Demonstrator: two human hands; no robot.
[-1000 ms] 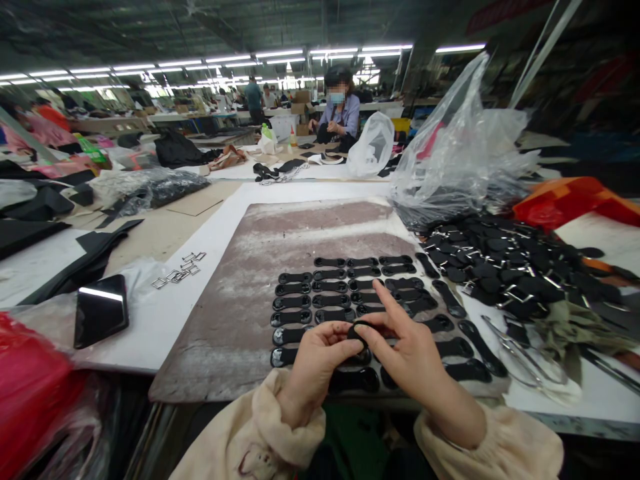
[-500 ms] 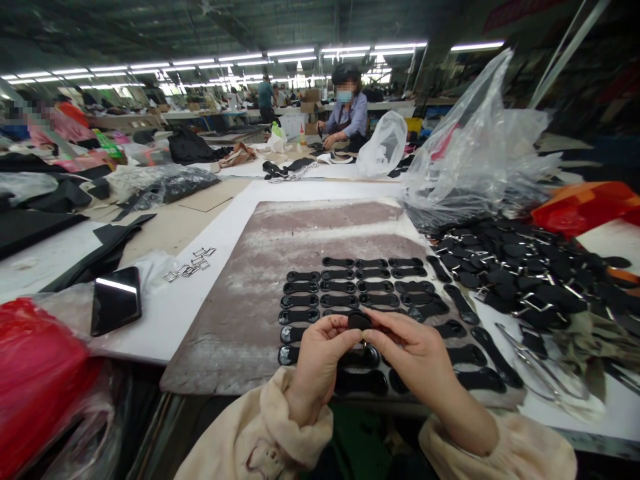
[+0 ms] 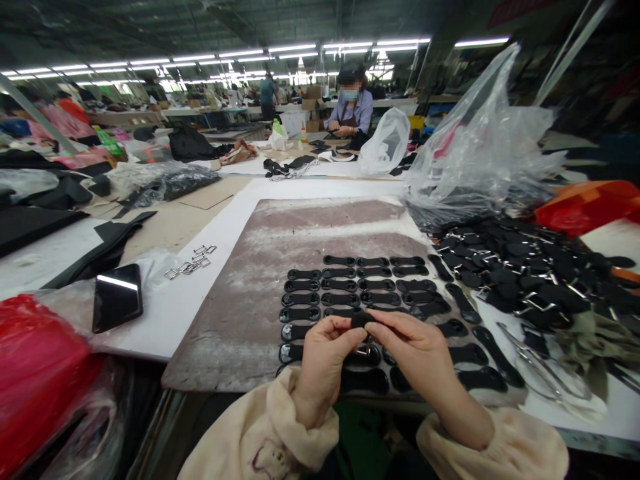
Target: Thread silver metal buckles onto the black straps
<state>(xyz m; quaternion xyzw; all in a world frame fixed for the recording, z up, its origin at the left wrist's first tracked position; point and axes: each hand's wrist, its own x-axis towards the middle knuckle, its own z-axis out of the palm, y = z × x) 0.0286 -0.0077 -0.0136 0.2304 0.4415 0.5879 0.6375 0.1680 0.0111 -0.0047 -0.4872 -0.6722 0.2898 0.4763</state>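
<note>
A small black tab [image 3: 361, 321] is pinched between my two hands, over the near part of a brown board [image 3: 225, 300]. My left hand [image 3: 325, 353] grips its left side and my right hand [image 3: 415, 343] its right side, thumbs and fingertips close together. A metal buckle [image 3: 363, 349] hangs just below the tab. Rows of glossy black strips [image 3: 345, 285] with rounded ends lie on the board under and beyond my hands; some are hidden by them.
Right of the board lie a heap of black tabs with buckles [image 3: 520, 267] and metal scissors [image 3: 535, 367]. Loose metal buckles [image 3: 193, 261], a phone [image 3: 117, 298] and a red bag [image 3: 40, 360] are at left. A person [image 3: 353, 107] works across the table beyond a clear plastic bag [image 3: 480, 147].
The buckle below the held tab shows more clearly, and both hands have shifted very slightly right. Across the table, the person's hands have come together and the head is lower.
</note>
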